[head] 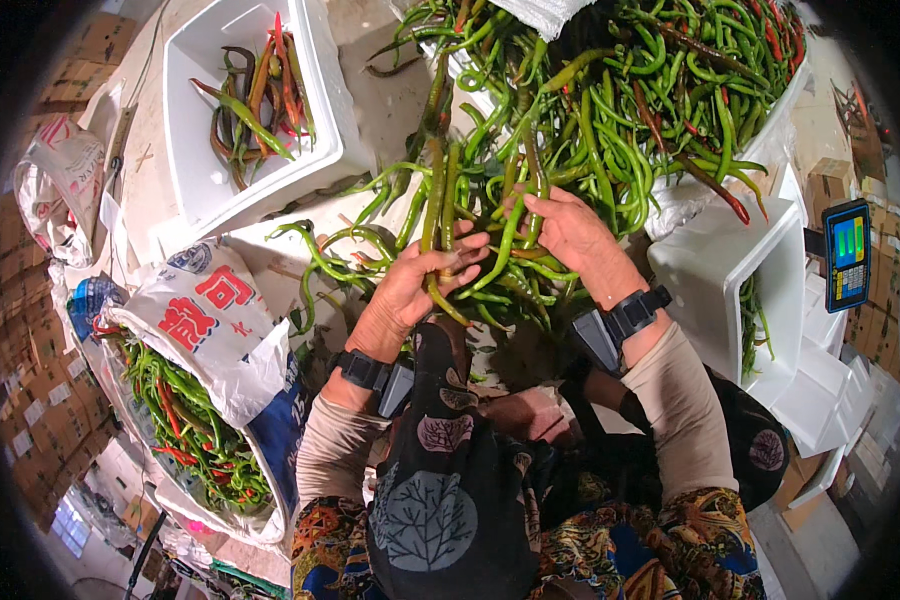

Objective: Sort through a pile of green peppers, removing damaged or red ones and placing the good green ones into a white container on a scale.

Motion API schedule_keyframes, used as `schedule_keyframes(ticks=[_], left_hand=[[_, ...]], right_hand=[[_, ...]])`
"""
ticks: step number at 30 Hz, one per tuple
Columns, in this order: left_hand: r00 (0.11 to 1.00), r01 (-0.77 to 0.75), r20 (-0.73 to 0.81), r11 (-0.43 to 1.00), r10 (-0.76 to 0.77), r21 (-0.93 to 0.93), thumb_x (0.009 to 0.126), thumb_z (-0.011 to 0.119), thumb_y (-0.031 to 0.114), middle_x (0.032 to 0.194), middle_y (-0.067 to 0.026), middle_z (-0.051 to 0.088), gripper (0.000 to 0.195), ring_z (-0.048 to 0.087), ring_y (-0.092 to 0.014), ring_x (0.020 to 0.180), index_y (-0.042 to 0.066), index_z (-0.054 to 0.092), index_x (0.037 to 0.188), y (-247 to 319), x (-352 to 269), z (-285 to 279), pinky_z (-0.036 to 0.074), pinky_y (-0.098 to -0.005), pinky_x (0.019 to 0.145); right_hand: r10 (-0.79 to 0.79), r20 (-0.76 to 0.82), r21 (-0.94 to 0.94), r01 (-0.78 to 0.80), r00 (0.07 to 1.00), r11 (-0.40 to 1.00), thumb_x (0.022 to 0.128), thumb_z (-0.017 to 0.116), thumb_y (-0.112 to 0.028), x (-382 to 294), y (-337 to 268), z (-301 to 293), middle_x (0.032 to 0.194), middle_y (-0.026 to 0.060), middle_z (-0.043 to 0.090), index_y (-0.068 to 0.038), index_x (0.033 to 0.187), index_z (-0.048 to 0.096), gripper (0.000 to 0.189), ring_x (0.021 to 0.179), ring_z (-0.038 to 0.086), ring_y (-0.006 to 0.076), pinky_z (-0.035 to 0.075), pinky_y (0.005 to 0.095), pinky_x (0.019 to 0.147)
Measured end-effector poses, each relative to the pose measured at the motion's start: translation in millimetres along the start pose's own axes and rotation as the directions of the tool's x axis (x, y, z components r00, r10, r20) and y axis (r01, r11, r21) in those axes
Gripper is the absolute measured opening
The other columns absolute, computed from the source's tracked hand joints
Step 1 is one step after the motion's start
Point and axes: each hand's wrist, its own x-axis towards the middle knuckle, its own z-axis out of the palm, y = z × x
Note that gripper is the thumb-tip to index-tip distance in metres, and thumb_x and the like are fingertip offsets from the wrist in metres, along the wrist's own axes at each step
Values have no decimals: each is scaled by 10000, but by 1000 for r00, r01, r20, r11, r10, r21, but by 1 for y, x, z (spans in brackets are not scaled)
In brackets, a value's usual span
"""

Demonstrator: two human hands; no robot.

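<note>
My left hand (412, 289) holds a few long green chilli peppers (441, 202) upright against its fingers, their tips pointing down past the palm. To the right, my right hand (574, 229) has thumb and fingers on a curved bright green chilli pepper (506, 240), with a darker one beside it. Both hands are over the near edge of a large heap of chilli peppers (607, 127), mostly green with some red and brownish ones. Loose peppers (371, 244) lie on the floor left of my left hand.
A white foam box (322, 90) at the upper left holds several red, brown and green peppers. At the lower left stands a printed woven sack (225, 315) of mixed peppers. On the right are another foam box (694, 262) with green peppers and a digital scale display (847, 255). Cardboard cartons (52, 390) line the left.
</note>
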Motion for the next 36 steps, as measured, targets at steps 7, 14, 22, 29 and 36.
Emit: schedule_keyframes(ticks=[7, 14, 22, 29, 36], left_hand=[[969, 61, -240, 887, 57, 457, 866, 626, 150, 1079, -153, 641, 440, 634, -217, 937, 0, 481, 1254, -8, -3, 7, 511, -298, 711], [754, -178, 45, 138, 655, 974, 787, 706, 227, 1252, -254, 477, 676, 505, -366, 1112, -61, 386, 1309, 27, 25, 67, 411, -410, 940], [651, -176, 12, 135, 759, 975, 752, 718, 379, 1069, -300, 574, 956, 591, -382, 958, -54, 168, 1403, 122, 182, 177, 476, -405, 782], [182, -15, 467, -472, 866, 881, 816, 541, 166, 768, -211, 642, 176, 619, -418, 736, 49, 644, 898, 237, 247, 193, 483, -481, 677], [36, -100, 522, -516, 852, 851, 868, 498, 260, 882, -236, 644, 301, 611, -423, 845, 22, 629, 998, 372, 276, 260, 473, -470, 765]], right_hand=[[66, -292, -517, -216, 954, 828, 886, 611, -287, -1, 7, 9, 1320, 198, 481, 20, 1333, 405, 580, 1204, 463, 312, 369, 413, 1026], [-358, -101, -748, 166, 928, 642, 883, 600, -297, -19, -33, 23, 1050, 166, 625, 22, 1176, 550, 436, 971, 605, 241, 481, 372, 841], [-334, -119, -524, 226, 935, 821, 912, 574, -207, -7, -64, 3, 979, 42, 614, -8, 1144, 566, 305, 852, 579, 118, 467, 273, 734], [-435, -225, -450, 303, 872, 840, 882, 587, -183, -18, -111, -10, 890, 51, 643, -6, 1054, 622, 249, 747, 579, 111, 474, 267, 675], [-709, -257, -675, 403, 656, 618, 864, 600, -134, -7, -154, -21, 821, 61, 667, -18, 1000, 630, 181, 754, 600, 107, 479, 261, 702]])
